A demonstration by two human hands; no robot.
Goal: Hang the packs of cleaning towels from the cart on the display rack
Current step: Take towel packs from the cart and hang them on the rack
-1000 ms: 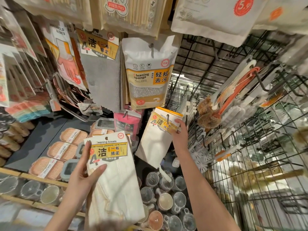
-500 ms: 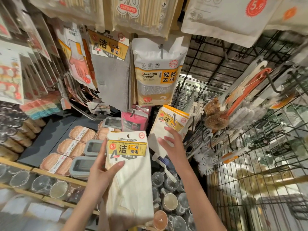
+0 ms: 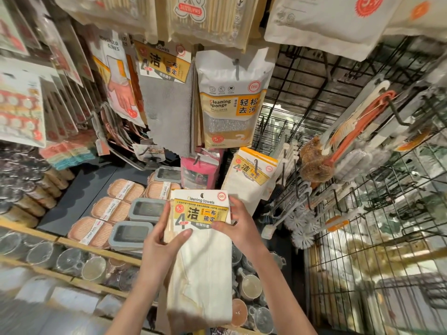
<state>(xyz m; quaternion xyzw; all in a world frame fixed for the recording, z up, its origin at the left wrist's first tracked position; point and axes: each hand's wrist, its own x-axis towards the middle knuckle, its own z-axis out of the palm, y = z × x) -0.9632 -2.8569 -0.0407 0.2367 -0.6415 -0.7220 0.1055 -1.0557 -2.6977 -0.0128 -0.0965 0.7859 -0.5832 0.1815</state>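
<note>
- A pack of cream cleaning towels (image 3: 200,247) is held upright in front of the shelves, its yellow label at the top, gripped from both sides.
- The left hand (image 3: 160,245) is curled around the pack's left edge, with the thumb pressed across the front just below the label.
- The right hand (image 3: 238,226) is wrapped around the pack's upper right edge, with the thumb laid on the label's lower corner.
- A second pack of the same towels (image 3: 249,180) is seen hanging on a hook of the wire display rack (image 3: 302,97), just behind and to the right of the held pack.
- A bag of cleaning sponge (image 3: 231,100) is hung above it, beside a grey towel pack (image 3: 167,107).
- Soap boxes (image 3: 113,209) are stacked on the shelf to the left.
</note>
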